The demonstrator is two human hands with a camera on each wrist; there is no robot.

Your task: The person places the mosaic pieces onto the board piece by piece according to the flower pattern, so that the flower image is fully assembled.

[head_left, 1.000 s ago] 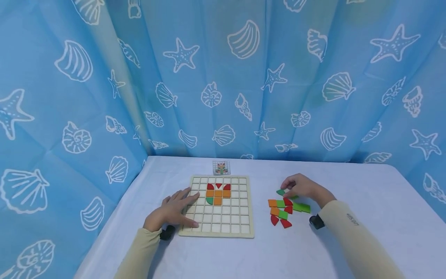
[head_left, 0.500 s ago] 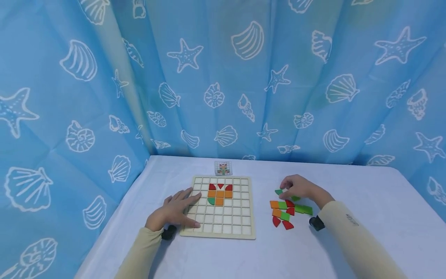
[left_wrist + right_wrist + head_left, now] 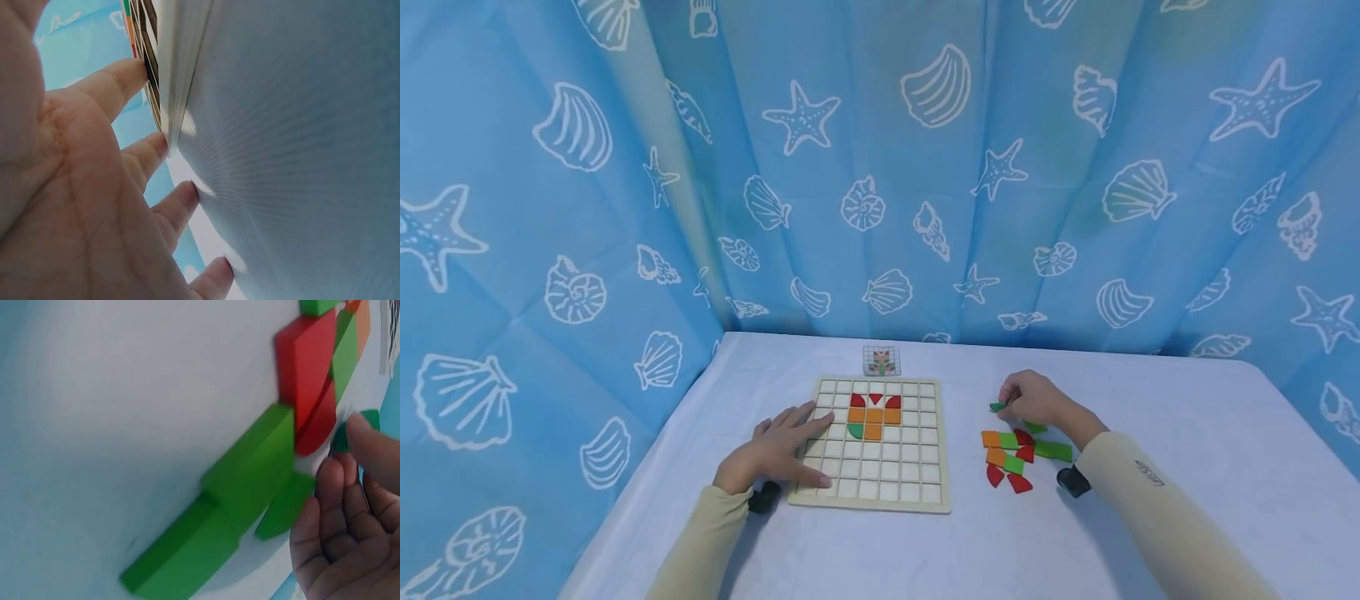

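Note:
My left hand (image 3: 775, 454) rests with spread fingers on the left edge of the wooden grid board (image 3: 883, 492). In the left wrist view, some fingertips touch the board's edge and others reach the cloth beside it. Set in the grid are red, orange and green tiles (image 3: 873, 415). Right of the board, my right hand (image 3: 1037, 400) pinches a dark green tile (image 3: 997, 407) between thumb and fingers, which partly cover it. Close by its fingers lies a green tile (image 3: 285, 506); a light green pair (image 3: 250, 469) and a red tile (image 3: 312, 356) are nearby in the right wrist view.
A small pattern card (image 3: 881, 361) lies behind the board. Loose orange tiles (image 3: 996, 457), red quarter-round tiles (image 3: 1019, 483) and green squares (image 3: 1013, 465) lie on the white cloth (image 3: 1000, 550). A blue shell-print curtain (image 3: 850, 167) hangs behind the table.
My right hand has shifted slightly left and up in the head view, carrying the dark green tile away from the loose tiles. The left hand stays on the board.

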